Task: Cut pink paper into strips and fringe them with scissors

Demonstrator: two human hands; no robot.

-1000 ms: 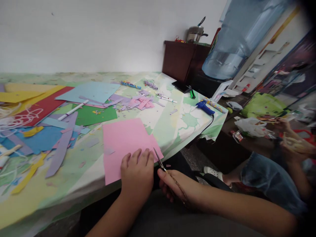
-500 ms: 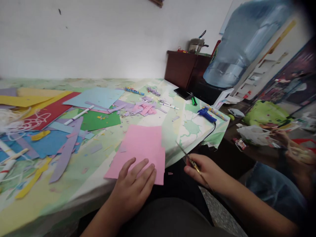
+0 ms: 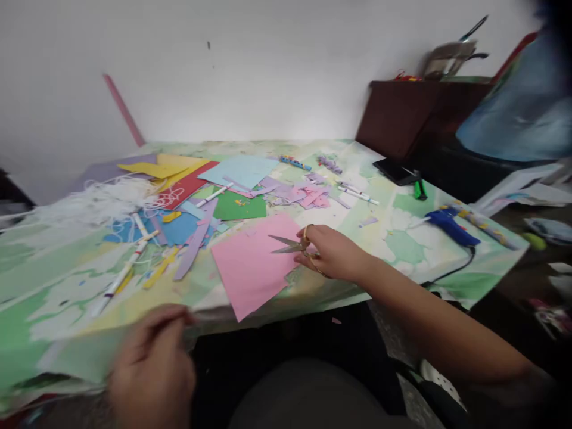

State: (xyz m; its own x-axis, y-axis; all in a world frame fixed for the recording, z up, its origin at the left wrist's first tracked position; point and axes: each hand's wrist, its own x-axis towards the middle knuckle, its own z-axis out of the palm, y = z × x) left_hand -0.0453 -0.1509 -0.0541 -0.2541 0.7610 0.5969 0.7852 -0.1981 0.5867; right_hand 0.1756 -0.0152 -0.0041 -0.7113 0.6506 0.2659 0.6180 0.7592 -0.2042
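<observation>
One pair of scissors (image 3: pixel 288 245), one pink sheet (image 3: pixel 250 262), one blue glue gun (image 3: pixel 453 227), one dark phone-like slab (image 3: pixel 393 171), two white markers (image 3: pixel 358 195) side by side near the pink and lilac scraps (image 3: pixel 310 195) (scraps too jumbled to count). Right hand (image 3: pixel 337 253) at the sheet's right side, fingers curled and closed about the scissors' handles; blades parted, pointing left over the sheet, contact with the paper unclear. Sheet lies flat on the table, left of the right fingers, partly covered by them. Left hand (image 3: pixel 152 363) well apart from it, low at the front edge, fingers bent inward; motion-blurred, cannot tell whether they pinch anything. White string (image 3: pixel 105 199) smears into a tangle; blue bottle (image 3: pixel 513 113) cut off at right.
</observation>
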